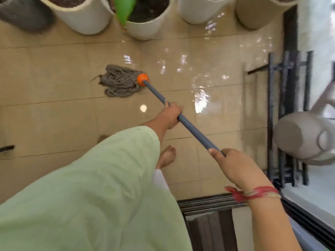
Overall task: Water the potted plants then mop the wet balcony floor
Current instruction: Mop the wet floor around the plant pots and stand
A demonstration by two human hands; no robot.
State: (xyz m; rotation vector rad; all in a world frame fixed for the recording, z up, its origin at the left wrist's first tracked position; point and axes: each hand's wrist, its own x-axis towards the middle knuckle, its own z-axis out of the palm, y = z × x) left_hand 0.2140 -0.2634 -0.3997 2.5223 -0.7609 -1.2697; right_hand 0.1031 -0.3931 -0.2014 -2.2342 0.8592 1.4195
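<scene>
A string mop with a grey head point(120, 81) and an orange collar point(142, 79) lies spread on the beige tiled floor point(54, 115). Its grey-blue handle point(195, 133) runs down to the right. My left hand point(171, 115) grips the handle partway along. My right hand point(233, 165), with a red thread at the wrist, grips the handle's near end. Shiny wet patches point(201, 100) cover the tiles to the right of the mop head. Several potted plants stand along the top edge, among them a white pot point(145, 29) with a green leaf point(125, 9).
A black metal railing point(288, 115) stands at the right, with a grey pot point(301, 136) beside it. A dark door track point(208, 203) lies below. My bare foot point(167, 156) rests on the tiles. A dark grey pot point(23, 15) is at top left.
</scene>
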